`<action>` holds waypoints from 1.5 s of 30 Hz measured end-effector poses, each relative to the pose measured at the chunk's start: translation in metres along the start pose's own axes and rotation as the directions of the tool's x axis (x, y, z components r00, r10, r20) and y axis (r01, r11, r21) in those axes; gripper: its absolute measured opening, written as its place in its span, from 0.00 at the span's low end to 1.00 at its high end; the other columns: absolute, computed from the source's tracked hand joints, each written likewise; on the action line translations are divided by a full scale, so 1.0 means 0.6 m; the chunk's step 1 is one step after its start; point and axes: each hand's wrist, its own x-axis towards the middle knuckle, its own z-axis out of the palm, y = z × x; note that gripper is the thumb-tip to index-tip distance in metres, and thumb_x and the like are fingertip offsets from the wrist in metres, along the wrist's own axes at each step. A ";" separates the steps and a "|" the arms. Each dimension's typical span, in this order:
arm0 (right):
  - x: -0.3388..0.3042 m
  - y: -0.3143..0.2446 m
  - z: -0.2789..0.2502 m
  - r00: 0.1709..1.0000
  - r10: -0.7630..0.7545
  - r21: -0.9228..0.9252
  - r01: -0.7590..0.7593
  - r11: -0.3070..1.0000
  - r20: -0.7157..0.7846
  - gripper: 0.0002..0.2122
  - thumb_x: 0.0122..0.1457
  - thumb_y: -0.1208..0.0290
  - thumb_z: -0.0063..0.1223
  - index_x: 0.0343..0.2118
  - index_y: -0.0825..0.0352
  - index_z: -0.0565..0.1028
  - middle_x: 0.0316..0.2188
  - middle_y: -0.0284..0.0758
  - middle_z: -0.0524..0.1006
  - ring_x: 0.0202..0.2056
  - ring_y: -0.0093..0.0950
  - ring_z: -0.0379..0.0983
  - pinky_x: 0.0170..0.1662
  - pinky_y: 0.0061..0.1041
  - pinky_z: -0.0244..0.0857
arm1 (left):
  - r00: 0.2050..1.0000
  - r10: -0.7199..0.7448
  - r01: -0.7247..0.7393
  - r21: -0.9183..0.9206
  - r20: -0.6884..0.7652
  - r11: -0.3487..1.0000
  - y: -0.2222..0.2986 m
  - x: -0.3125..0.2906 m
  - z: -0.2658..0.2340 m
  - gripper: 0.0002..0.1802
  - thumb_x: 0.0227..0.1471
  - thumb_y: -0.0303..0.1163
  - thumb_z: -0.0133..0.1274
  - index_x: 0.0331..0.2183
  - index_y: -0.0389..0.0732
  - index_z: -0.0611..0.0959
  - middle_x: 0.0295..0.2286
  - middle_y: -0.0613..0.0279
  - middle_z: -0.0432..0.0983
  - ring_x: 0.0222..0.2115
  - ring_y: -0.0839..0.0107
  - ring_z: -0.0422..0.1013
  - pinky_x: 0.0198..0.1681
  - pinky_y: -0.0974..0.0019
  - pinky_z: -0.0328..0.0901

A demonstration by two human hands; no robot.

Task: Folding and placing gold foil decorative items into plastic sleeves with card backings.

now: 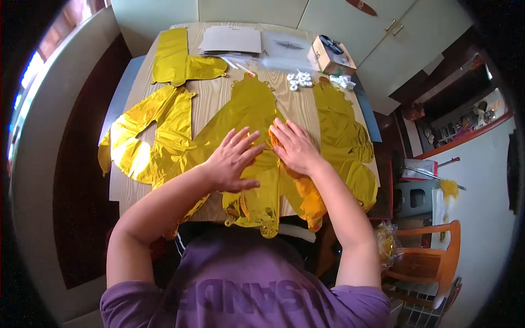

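Observation:
Flat, uninflated gold foil balloons cover the table, with a large middle one under my hands. My left hand is open above it, palm down with fingers spread and the thumb toward the right. My right hand lies flat with fingers stretched out, over a crumpled orange strip that runs down to the near edge. Whether that strip is foil or cloth I cannot tell. Between my forearms a narrower gold foil piece reaches past the table's near edge.
More gold foil balloons lie at the far left, left and right. At the back are grey sheets, clear plastic, white ribbon rolls and a cardboard box. A wooden chair stands at right.

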 end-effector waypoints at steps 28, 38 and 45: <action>-0.168 -0.230 -0.097 0.885 0.191 0.341 -0.039 0.939 -0.424 0.08 0.52 0.74 0.63 0.23 0.67 0.74 0.26 0.38 0.74 0.28 0.36 0.72 0.35 0.34 0.67 | 0.999 -0.024 0.028 -0.081 0.045 0.996 -0.002 -0.011 0.006 0.50 0.47 0.62 0.57 0.62 0.41 0.65 0.64 0.44 0.54 0.66 0.45 0.48 0.69 0.42 0.40; -0.123 -0.210 -0.075 0.980 -0.147 0.646 0.199 0.737 -0.134 0.08 0.53 0.69 0.63 0.32 0.67 0.79 0.35 0.37 0.80 0.41 0.36 0.76 0.48 0.34 0.68 | 0.993 0.061 -0.065 0.033 0.099 0.997 -0.048 -0.031 0.048 0.47 0.40 0.46 0.57 0.58 0.30 0.67 0.66 0.46 0.48 0.69 0.50 0.40 0.71 0.46 0.34; -0.070 -0.094 -0.031 0.969 0.131 0.238 -0.079 0.968 -0.211 0.20 0.64 0.59 0.52 0.52 0.69 0.74 0.58 0.44 0.71 0.60 0.40 0.65 0.64 0.43 0.56 | 0.988 0.101 -0.102 0.003 0.114 0.995 -0.042 -0.023 0.033 0.41 0.44 0.30 0.52 0.60 0.31 0.62 0.67 0.45 0.44 0.69 0.46 0.39 0.70 0.43 0.35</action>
